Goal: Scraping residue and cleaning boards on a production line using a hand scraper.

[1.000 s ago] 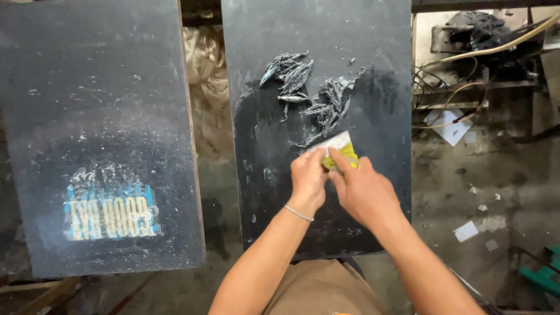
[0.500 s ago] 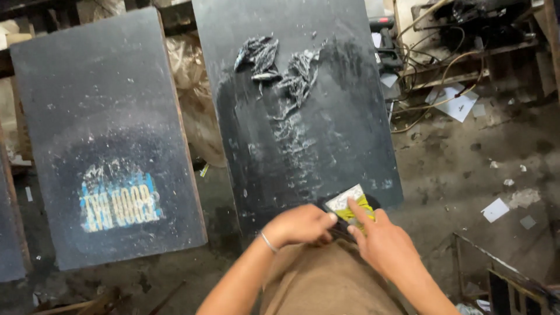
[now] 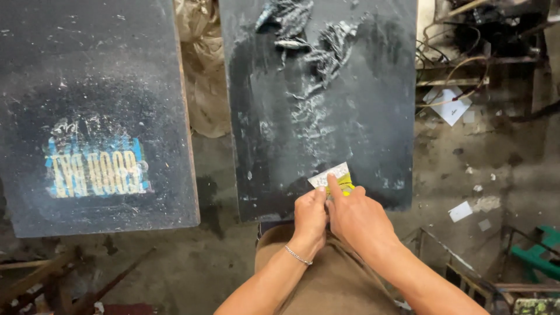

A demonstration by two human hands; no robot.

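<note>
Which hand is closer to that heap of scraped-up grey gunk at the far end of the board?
Right, narrowly. The right hand reaches furthest up the black board, forefinger on the yellow-and-white card. The left hand sits beside it, slightly lower. Both are far below the grey residue.

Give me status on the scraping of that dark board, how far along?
Partly done. Scraped-up residue is bunched near the far end of the dark board, and a pale streak runs down its middle. Left hand and right hand press a yellow-and-white card on the near edge. Specks remain, and the residue pile is not yet removed.
</note>
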